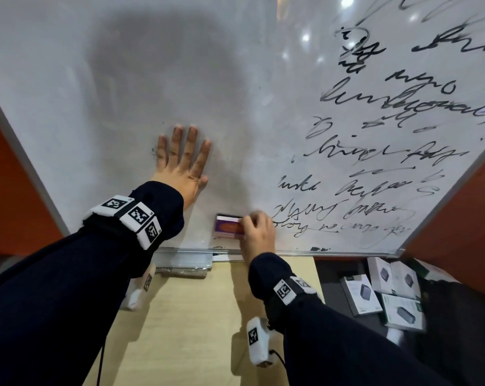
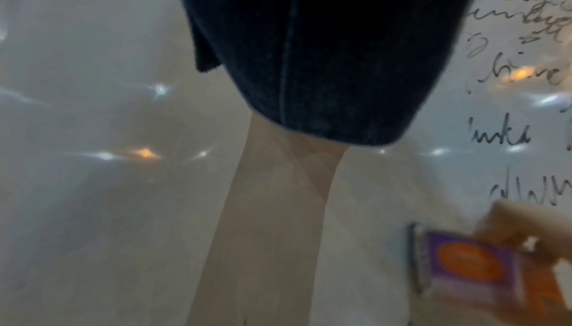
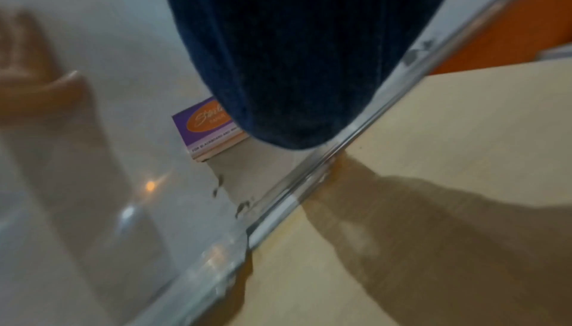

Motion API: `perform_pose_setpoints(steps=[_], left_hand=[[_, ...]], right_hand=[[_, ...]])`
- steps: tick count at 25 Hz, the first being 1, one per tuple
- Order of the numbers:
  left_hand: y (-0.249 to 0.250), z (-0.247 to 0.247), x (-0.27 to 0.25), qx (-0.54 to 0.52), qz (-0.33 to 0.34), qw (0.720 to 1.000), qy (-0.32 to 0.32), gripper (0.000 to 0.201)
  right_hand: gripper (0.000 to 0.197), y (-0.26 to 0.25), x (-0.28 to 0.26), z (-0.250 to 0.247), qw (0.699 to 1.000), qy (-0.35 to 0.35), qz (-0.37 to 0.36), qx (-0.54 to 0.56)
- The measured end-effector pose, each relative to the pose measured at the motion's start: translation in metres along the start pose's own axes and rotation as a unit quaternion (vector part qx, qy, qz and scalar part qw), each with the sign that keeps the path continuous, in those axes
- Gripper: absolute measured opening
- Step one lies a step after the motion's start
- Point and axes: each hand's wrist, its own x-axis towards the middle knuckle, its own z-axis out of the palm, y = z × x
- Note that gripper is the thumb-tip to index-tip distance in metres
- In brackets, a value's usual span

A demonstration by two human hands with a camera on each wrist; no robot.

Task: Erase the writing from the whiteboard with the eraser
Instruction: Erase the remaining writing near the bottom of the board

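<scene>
The left hand [image 1: 181, 165] lies flat, fingers straight, on the whiteboard [image 1: 124, 79]. The right hand [image 1: 256, 232] grips the eraser [image 1: 228, 226], lying sideways.

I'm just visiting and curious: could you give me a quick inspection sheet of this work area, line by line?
Surface: whiteboard, left part wiped with grey smears, leaning over a wooden table.
Job's things: eraser against the board near the bottom edge; writing covers the right part.
Clutter: small boxes below the board at right.
Hands: left hand flat on the board; right hand grips the eraser.
Cables: thin cable from the right wrist device.
Surroundings: orange wall.
</scene>
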Motion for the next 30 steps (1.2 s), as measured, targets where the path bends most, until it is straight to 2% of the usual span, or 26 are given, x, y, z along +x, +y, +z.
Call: perform_pose_setpoints(steps=[3, 4, 6, 9, 12, 13, 16, 17, 19, 22, 24, 26, 27, 30], left_hand=[[-0.001, 0.002, 0.000, 0.007, -0.001, 1.000, -0.001, 0.075], [0.000, 0.001, 0.001, 0.006, 0.000, 1.000, -0.003, 0.074], [0.001, 0.000, 0.001, -0.002, -0.001, 1.000, -0.007, 0.074], [0.001, -0.001, 0.000, -0.001, -0.002, 1.000, -0.004, 0.075], [0.002, -0.003, 0.001, 0.000, -0.002, 1.000, 0.003, 0.078], [0.001, -0.002, 0.000, 0.001, -0.003, 1.000, 0.004, 0.079], [0.000, 0.001, 0.000, 0.017, -0.003, 1.000, 0.007, 0.079], [0.000, 0.000, 0.001, 0.014, -0.002, 1.000, 0.005, 0.080], [0.002, -0.003, 0.001, -0.005, -0.002, 1.000, 0.002, 0.080], [0.002, -0.003, -0.001, 0.003, -0.003, 1.000, 0.002, 0.081], [0.002, -0.004, 0.000, -0.001, -0.004, 1.000, -0.001, 0.080], [0.002, -0.002, -0.001, 0.005, -0.008, 1.000, -0.002, 0.080], [0.002, -0.002, 0.000, 0.010, -0.009, 1.000, 0.000, 0.080], [0.003, -0.005, 0.000, 0.008, -0.007, 1.000, 0.003, 0.080]], right_hand=[[0.048, 0.020, 0.002, -0.017, 0.992, 0.060, 0.096, 0.056], [0.048, 0.018, 0.011, -0.023, 0.989, 0.079, 0.108, 0.067], [0.047, 0.003, 0.027, -0.030, 0.989, 0.089, 0.087, 0.075], [0.043, -0.025, 0.033, -0.014, 0.996, 0.045, 0.029, 0.075], [0.043, -0.009, 0.004, 0.011, 1.000, -0.005, 0.004, 0.018], [0.044, 0.006, -0.006, 0.011, 1.000, -0.007, 0.026, 0.015], [0.048, 0.023, 0.000, -0.008, 0.983, 0.042, 0.162, 0.077], [0.049, 0.018, 0.010, -0.013, 0.977, 0.070, 0.175, 0.097], [0.048, -0.001, 0.024, -0.018, 0.978, 0.101, 0.156, 0.096], [0.044, -0.011, 0.009, 0.000, 0.990, 0.052, 0.111, 0.066], [0.044, 0.000, -0.011, 0.014, 0.984, 0.034, 0.161, 0.070], [0.046, 0.005, -0.011, 0.016, 0.952, 0.068, 0.271, 0.127], [0.047, 0.002, -0.004, 0.015, 0.937, 0.092, 0.298, 0.154], [0.045, -0.017, 0.014, 0.008, 0.937, 0.141, 0.269, 0.173]])
